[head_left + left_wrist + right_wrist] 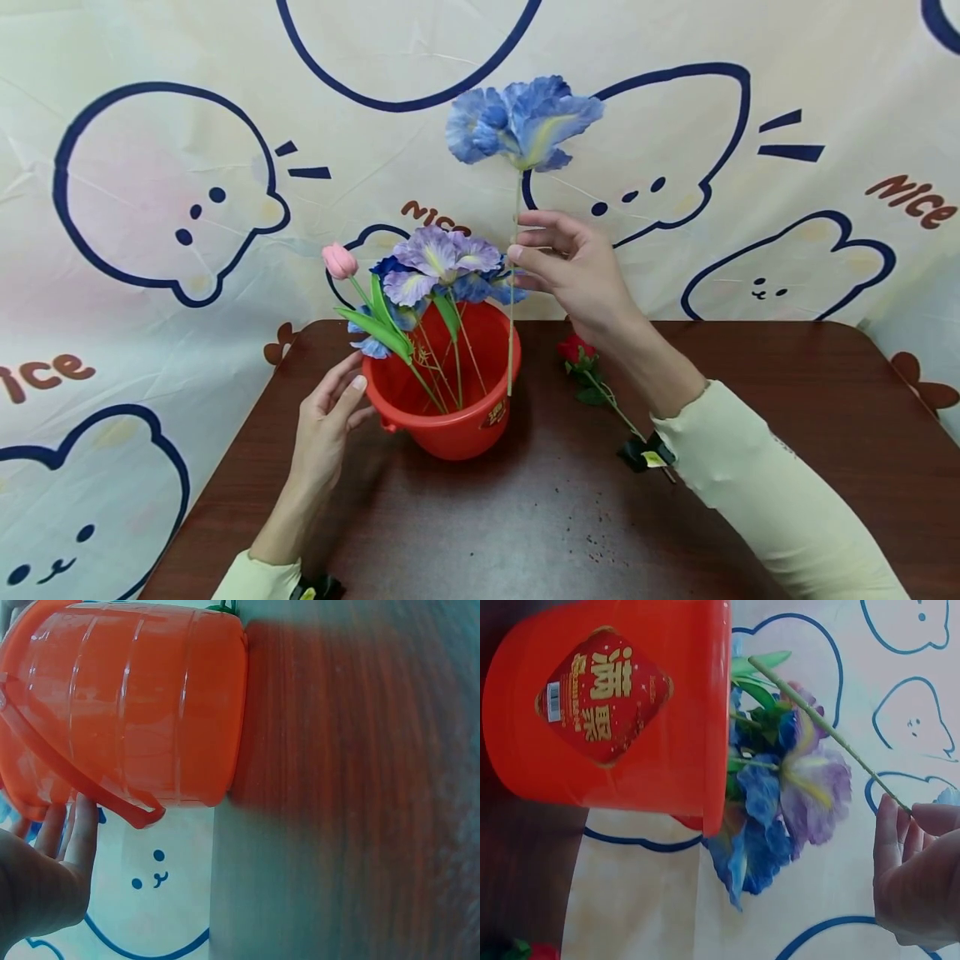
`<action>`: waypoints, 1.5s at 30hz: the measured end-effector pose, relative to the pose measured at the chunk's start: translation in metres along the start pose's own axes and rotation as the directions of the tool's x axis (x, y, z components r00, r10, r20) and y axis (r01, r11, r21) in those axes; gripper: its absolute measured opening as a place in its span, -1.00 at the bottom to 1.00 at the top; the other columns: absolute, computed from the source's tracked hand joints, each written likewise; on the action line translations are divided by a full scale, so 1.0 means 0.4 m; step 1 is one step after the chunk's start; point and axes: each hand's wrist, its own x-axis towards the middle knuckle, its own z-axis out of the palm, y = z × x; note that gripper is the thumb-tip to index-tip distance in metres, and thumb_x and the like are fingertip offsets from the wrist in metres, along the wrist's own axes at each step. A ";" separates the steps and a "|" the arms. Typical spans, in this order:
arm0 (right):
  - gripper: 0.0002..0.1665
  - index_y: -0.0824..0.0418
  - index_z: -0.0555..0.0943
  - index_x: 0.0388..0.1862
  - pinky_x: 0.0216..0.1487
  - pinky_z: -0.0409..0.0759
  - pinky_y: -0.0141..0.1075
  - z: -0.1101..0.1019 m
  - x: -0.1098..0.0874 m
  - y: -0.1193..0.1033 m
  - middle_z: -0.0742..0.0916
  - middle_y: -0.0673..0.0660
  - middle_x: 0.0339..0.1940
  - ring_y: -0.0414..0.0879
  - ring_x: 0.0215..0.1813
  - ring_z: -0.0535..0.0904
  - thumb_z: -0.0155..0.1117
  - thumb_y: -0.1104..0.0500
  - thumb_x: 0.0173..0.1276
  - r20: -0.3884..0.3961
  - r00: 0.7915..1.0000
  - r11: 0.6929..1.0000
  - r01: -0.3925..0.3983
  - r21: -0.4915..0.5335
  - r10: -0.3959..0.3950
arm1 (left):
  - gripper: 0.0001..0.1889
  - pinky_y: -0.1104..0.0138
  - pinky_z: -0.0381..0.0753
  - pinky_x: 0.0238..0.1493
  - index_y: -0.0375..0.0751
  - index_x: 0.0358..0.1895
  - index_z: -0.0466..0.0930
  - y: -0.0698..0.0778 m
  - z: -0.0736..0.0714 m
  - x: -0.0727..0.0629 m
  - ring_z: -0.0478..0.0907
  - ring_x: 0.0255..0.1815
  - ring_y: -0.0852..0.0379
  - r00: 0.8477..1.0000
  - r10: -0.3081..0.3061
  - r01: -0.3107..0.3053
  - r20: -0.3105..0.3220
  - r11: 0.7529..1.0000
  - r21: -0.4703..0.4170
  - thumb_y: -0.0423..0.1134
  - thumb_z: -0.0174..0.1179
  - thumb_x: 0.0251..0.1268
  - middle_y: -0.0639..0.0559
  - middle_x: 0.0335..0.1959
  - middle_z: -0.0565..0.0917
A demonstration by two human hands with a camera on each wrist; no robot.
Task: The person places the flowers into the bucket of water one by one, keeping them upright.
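Note:
My right hand pinches the thin green stem of a blue iris between thumb and fingers. The bloom stands high above the hand, and the stem's lower end hangs at the near right of the red bucket's rim in the head view. My left hand is at the left side of the red bucket, its fingers extended against the wall near the handle. Inside the bucket lean a pink tulip, a purple iris and blue flowers.
A red rose lies on the dark brown table, right of the bucket, its stem running toward my right sleeve. Small dark specks dot the tabletop. Behind the table hangs a pale cloth with cartoon outlines.

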 end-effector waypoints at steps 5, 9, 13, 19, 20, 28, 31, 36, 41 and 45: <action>-0.53 0.25 0.62 0.37 -0.05 0.87 -0.16 0.046 0.006 0.009 0.74 0.16 -0.01 0.16 0.04 0.77 0.38 0.35 0.52 0.043 0.999 0.999 0.023 -0.036 -0.022 | -0.48 0.37 0.82 0.00 -0.16 0.60 0.37 -0.001 -0.001 -0.001 0.76 0.13 0.33 1.000 -0.001 0.001 -0.001 1.000 0.003 -0.15 0.10 0.72 0.31 0.19 0.72; -0.53 0.28 0.63 0.37 -0.05 0.87 -0.13 0.076 0.011 0.012 0.75 0.28 0.06 0.32 0.11 0.74 0.37 0.37 0.51 0.078 0.996 0.997 0.052 -0.057 -0.048 | -0.48 0.37 0.82 0.01 -0.14 0.61 0.38 0.000 -0.001 -0.001 0.76 0.14 0.33 1.000 -0.010 0.010 -0.003 1.000 0.006 -0.14 0.10 0.72 0.32 0.19 0.72; -0.54 0.25 0.65 0.35 -0.05 0.87 -0.14 0.098 0.022 0.010 0.76 0.28 0.06 0.35 0.14 0.73 0.38 0.36 0.51 0.087 0.995 0.996 0.063 -0.066 -0.058 | -0.47 0.38 0.82 0.01 -0.13 0.61 0.38 0.002 0.000 0.000 0.76 0.14 0.31 1.000 -0.020 0.020 -0.002 1.000 0.007 -0.12 0.10 0.71 0.32 0.19 0.72; -0.55 0.28 0.66 0.34 -0.08 0.88 -0.14 0.133 0.042 0.026 0.75 0.26 -0.01 0.25 0.03 0.76 0.39 0.37 0.49 0.132 0.990 0.996 0.055 -0.064 -0.046 | -0.47 0.39 0.82 0.02 -0.14 0.61 0.37 0.004 -0.002 0.000 0.77 0.12 0.34 1.000 -0.024 0.024 -0.007 1.000 0.012 -0.12 0.09 0.72 0.33 0.20 0.70; -0.55 0.29 0.67 0.34 -0.09 0.88 -0.14 0.140 0.044 0.031 0.75 0.26 -0.03 0.23 0.01 0.76 0.38 0.38 0.49 0.144 0.989 0.997 0.048 -0.067 -0.038 | -0.47 0.39 0.82 0.02 -0.14 0.61 0.37 0.003 -0.002 0.000 0.77 0.12 0.34 1.000 -0.024 0.024 -0.006 1.000 0.012 -0.12 0.09 0.72 0.33 0.20 0.70; -0.58 0.30 0.68 0.30 -0.01 0.87 -0.02 0.179 0.050 0.072 0.77 0.24 -0.09 0.21 -0.06 0.78 0.37 0.38 0.49 0.239 0.970 0.990 -0.016 -0.137 0.048 | -0.48 0.38 0.82 0.01 -0.13 0.60 0.38 0.002 0.000 0.000 0.77 0.13 0.32 1.000 -0.013 0.013 -0.002 1.000 0.008 -0.13 0.10 0.71 0.32 0.20 0.72; -0.59 0.29 0.69 0.29 -0.05 0.87 -0.12 0.188 0.052 0.093 0.78 0.22 -0.09 0.22 -0.06 0.79 0.36 0.37 0.50 0.249 0.964 0.985 -0.051 -0.163 0.092 | -0.48 0.37 0.82 0.02 -0.13 0.60 0.39 0.001 -0.001 0.000 0.75 0.15 0.33 1.000 -0.013 0.013 -0.002 1.000 0.003 -0.14 0.10 0.71 0.29 0.21 0.72; -0.62 0.26 0.70 0.26 -0.14 0.86 -0.25 0.197 0.057 0.123 0.79 0.20 -0.09 0.28 0.01 0.77 0.36 0.37 0.50 0.244 0.956 0.976 -0.117 -0.185 0.161 | -0.48 0.36 0.82 0.03 -0.13 0.60 0.38 0.002 -0.001 0.000 0.76 0.14 0.32 1.000 -0.022 0.022 -0.006 1.000 0.007 -0.13 0.10 0.71 0.21 0.25 0.70; -0.64 0.24 0.72 0.22 -0.20 0.84 -0.29 0.203 0.066 0.143 0.78 0.18 -0.10 0.05 -0.15 0.76 0.37 0.38 0.49 0.231 0.953 0.967 -0.151 -0.207 0.199 | -0.47 0.37 0.82 0.03 -0.14 0.61 0.37 0.002 -0.002 0.001 0.74 0.15 0.33 1.000 -0.024 0.024 -0.002 1.000 0.011 -0.12 0.09 0.72 0.28 0.22 0.71; -0.65 0.24 0.72 0.21 -0.20 0.85 -0.26 0.206 0.072 0.156 0.77 0.19 -0.10 0.01 -0.17 0.75 0.36 0.39 0.49 0.224 0.948 0.960 -0.179 -0.214 0.227 | -0.48 0.38 0.82 0.03 -0.13 0.61 0.38 0.002 -0.003 0.001 0.74 0.15 0.33 1.000 -0.019 0.019 -0.001 1.000 0.014 -0.11 0.08 0.72 0.31 0.22 0.71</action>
